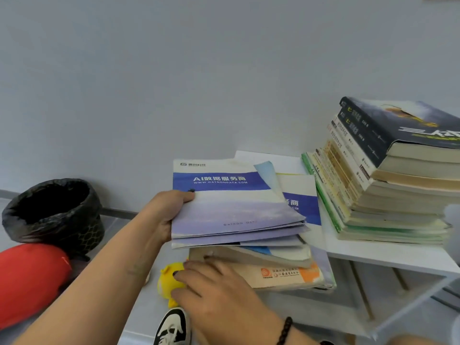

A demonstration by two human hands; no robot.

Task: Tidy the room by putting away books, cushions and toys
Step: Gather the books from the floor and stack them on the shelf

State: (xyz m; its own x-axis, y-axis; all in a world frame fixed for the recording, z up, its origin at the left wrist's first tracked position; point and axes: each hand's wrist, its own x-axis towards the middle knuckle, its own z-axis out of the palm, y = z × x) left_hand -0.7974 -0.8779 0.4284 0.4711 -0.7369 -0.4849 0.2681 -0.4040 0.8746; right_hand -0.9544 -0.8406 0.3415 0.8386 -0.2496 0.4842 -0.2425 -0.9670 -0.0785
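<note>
My left hand (166, 215) grips the left edge of a bundle of thin blue-and-white brochures (231, 210), thumb on top, lifting it above a low pile of books (278, 272) on the white table (388, 257). My right hand (211, 287) lies with straight fingers against the left end of that low pile. A small yellow plush toy (169, 280) sits just left of my right hand. A tall, leaning stack of books (388, 175) stands at the table's right. A red cushion (29, 277) lies on the floor at the far left.
A bin lined with a black bag (54, 212) stands on the floor against the pale wall, behind the red cushion. A black-and-white shoe (171, 327) shows at the bottom. The table's thin metal legs (361, 292) show below its top.
</note>
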